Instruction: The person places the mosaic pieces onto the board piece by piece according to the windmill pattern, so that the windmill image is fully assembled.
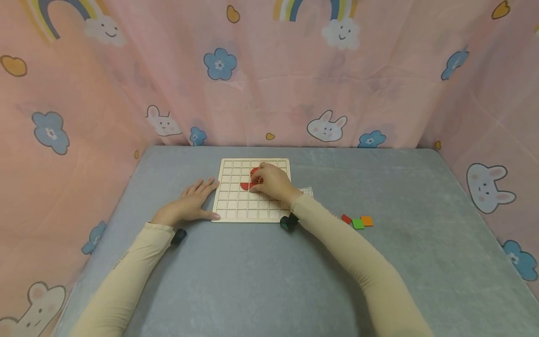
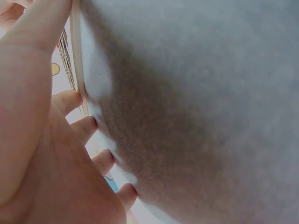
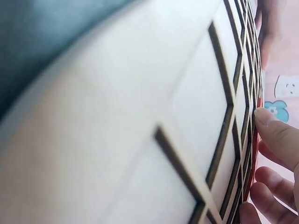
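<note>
A square wooden grid board [image 1: 236,204] lies on the table. My left hand [image 1: 189,203] rests at its left side, fingers spread; the thumb touches the near left corner and a fingertip meets the left edge. Over the middle of the board my right hand [image 1: 275,182] holds a red piece [image 1: 261,179] between curled fingers and thumb, low against the grid. Beside the thumb lies a red piece with a rounded end [image 1: 245,186], and another red piece [image 1: 254,171] shows behind the fingers. In the right wrist view the thumb touches a red edge [image 3: 254,154]; the fingers partly hide the pieces.
Right of the board, a small white gridded card [image 1: 307,191] is partly covered by the right forearm. Further right lie a red piece [image 1: 346,218], a green square [image 1: 358,223] and an orange square [image 1: 367,221]. A pink printed curtain [image 1: 261,93] surrounds the grey table [image 1: 236,281].
</note>
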Demonstrator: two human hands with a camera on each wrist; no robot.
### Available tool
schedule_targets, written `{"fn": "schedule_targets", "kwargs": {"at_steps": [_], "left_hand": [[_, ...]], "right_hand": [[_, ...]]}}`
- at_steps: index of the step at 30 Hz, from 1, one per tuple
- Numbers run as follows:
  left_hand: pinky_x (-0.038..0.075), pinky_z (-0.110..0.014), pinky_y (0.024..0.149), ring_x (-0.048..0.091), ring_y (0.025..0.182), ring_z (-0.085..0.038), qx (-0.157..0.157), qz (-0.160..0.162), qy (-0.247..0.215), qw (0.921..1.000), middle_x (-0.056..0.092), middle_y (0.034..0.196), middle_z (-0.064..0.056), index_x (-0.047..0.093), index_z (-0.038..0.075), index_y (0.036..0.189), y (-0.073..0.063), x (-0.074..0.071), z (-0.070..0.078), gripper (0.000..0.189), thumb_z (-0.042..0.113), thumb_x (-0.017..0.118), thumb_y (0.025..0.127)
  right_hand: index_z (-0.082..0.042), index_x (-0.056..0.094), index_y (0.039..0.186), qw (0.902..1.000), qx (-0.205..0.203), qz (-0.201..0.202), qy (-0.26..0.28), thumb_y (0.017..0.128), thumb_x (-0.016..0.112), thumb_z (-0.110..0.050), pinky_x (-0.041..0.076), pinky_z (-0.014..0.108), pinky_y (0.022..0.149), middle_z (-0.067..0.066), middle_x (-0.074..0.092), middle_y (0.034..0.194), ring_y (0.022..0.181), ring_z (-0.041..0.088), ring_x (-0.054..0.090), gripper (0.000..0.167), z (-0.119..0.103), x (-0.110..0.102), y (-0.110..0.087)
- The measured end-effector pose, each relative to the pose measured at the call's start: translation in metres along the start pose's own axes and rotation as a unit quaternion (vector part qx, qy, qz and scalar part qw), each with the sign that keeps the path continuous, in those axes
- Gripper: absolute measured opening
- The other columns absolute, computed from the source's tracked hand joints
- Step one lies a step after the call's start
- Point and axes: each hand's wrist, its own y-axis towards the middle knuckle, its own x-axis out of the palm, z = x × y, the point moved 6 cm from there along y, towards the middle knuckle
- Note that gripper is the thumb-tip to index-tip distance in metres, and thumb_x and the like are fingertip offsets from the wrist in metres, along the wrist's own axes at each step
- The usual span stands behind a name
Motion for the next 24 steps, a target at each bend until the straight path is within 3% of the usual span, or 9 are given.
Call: {"fn": "schedule_targets", "kwargs": {"at_steps": [12,17,24], "left_hand": [[0.006,-0.069,0.119,-0.001,0.154,-0.046,0.0,-0.003,-0.001,1.0,0.005,0.168,-0.016,0.013,0.011,0.16,0.0,-0.002,0.002,0.109,0.052,0.076,0.081],[0.005,-0.069,0.119,-0.002,0.154,-0.046,0.002,-0.006,-0.001,1.0,0.004,0.168,-0.016,0.012,0.011,0.16,0.0,-0.002,0.0,0.108,0.052,0.075,0.082],[0.005,-0.069,0.119,-0.002,0.154,-0.046,-0.001,-0.008,0.001,1.0,0.003,0.168,-0.016,0.011,0.012,0.16,0.001,-0.002,-0.001,0.109,0.054,0.074,0.082]], "right_hand": [[-0.011,0.075,0.109,0.9968,-0.008,0.011,0.079,0.088,0.076,-0.025,0.049,0.037,0.085,0.006,0.064,0.11,0.097,0.023,0.059,0.025,0.011,-0.022,-0.024],[-0.008,0.073,0.113,0.9936,-0.004,0.016,0.112,0.088,0.075,-0.019,0.049,0.038,0.081,0.011,0.064,0.112,0.098,0.028,0.059,0.028,0.025,-0.04,-0.048],[-0.007,0.073,0.114,0.9963,-0.009,0.033,0.079,0.086,0.078,-0.019,0.05,0.039,0.076,0.012,0.064,0.108,0.093,0.027,0.06,0.031,0.06,-0.061,-0.096]]}}
